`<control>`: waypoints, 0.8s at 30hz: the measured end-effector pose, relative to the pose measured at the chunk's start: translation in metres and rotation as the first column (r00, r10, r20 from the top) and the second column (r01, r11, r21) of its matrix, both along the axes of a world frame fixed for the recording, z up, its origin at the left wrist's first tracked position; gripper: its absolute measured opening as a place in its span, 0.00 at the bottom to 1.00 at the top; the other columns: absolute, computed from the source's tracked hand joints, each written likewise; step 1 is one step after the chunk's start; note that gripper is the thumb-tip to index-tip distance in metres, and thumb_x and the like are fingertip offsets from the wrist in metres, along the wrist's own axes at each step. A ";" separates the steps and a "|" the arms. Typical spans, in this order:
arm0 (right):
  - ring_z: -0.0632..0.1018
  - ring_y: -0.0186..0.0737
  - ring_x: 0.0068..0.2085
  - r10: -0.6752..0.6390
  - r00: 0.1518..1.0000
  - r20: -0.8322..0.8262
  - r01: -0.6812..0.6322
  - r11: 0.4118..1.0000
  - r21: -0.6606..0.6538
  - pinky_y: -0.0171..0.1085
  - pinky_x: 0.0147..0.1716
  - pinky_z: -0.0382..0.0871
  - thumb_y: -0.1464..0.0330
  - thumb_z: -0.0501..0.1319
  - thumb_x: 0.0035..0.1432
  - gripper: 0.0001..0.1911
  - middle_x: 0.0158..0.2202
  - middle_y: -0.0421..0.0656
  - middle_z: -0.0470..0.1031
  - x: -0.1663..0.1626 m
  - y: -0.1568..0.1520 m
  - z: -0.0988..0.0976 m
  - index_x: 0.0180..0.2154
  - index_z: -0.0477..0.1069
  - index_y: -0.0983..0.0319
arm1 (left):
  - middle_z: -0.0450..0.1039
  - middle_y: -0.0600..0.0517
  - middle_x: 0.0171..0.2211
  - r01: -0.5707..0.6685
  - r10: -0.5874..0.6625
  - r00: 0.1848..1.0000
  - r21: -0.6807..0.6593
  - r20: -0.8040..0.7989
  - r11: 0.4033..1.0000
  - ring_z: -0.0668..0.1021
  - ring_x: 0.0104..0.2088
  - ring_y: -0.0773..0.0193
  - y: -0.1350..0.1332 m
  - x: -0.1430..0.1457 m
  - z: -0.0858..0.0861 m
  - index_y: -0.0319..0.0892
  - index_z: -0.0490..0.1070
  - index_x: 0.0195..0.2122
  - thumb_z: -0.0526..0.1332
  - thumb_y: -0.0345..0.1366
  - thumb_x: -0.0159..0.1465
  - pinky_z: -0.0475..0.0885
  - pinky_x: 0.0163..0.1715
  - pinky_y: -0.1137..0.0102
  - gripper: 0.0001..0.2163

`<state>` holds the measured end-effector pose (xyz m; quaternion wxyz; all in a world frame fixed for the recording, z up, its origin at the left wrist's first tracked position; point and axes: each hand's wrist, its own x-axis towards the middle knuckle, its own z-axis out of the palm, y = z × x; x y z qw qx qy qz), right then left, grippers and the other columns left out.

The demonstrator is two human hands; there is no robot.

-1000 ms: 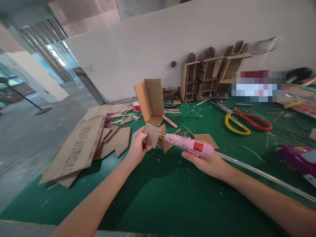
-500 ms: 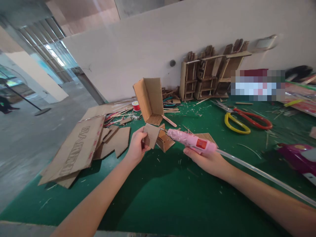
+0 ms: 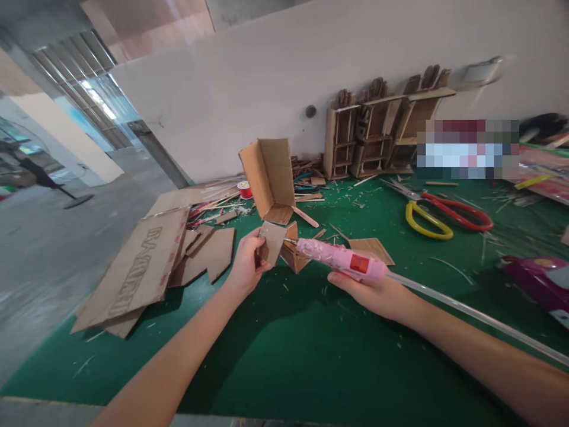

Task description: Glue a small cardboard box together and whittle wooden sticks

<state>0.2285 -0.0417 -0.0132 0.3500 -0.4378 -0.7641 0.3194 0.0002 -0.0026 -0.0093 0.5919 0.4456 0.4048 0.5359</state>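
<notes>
My left hand point(image 3: 249, 261) pinches a small flat piece of cardboard point(image 3: 272, 242) and holds it tilted above the table. In my right hand point(image 3: 368, 289) is a pink glue gun point(image 3: 342, 259), with a long clear glue stick point(image 3: 462, 311) running out of its back. The metal nozzle points left at the right edge of the cardboard piece; whether it touches cannot be made out. Just behind sits a small folded cardboard part point(image 3: 295, 258), partly hidden by the glue gun. Farther back stands an open, upright cardboard box corner point(image 3: 278, 175).
Cardboard sheets point(image 3: 133, 273) lie at the left of the green table point(image 3: 267, 362). Scissors point(image 3: 429, 219) with yellow and red handles and a purple tape measure point(image 3: 533, 284) lie at the right. Cardboard shelf-like models point(image 3: 342, 142) lean against the wall. A red spool point(image 3: 244, 190) stands among thin sticks.
The glue gun has moved slightly left, bringing its nozzle closer to the edge of the cardboard piece. My left hand keeps its grip almost unmoved.
</notes>
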 end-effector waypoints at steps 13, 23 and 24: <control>0.75 0.38 0.30 0.049 0.998 0.041 -0.051 0.998 0.037 0.35 0.29 0.68 0.57 0.59 0.58 0.12 0.31 0.41 0.76 0.001 0.000 -0.005 0.32 0.73 0.59 | 0.56 0.62 0.14 -0.008 0.008 1.000 -0.015 0.020 1.000 0.54 0.10 0.77 0.000 0.002 0.002 0.41 0.61 0.28 0.56 0.37 0.51 0.44 0.10 0.81 0.06; 0.73 0.36 0.27 0.145 0.988 0.045 -0.146 0.988 0.039 0.35 0.28 0.66 0.58 0.59 0.59 0.12 0.28 0.40 0.73 0.001 0.001 -0.004 0.32 0.72 0.60 | 0.57 0.61 0.16 -0.031 0.033 0.998 -0.035 0.051 0.999 0.54 0.11 0.78 0.001 0.002 0.001 0.41 0.61 0.28 0.56 0.37 0.50 0.45 0.10 0.82 0.07; 0.73 0.36 0.28 0.145 0.989 0.041 -0.147 0.988 0.042 0.35 0.28 0.66 0.58 0.59 0.58 0.12 0.28 0.39 0.73 0.001 0.000 -0.004 0.31 0.71 0.60 | 0.57 0.61 0.16 -0.035 0.037 0.998 -0.043 0.054 0.998 0.54 0.11 0.78 0.001 0.002 0.001 0.41 0.61 0.28 0.56 0.37 0.50 0.46 0.10 0.82 0.07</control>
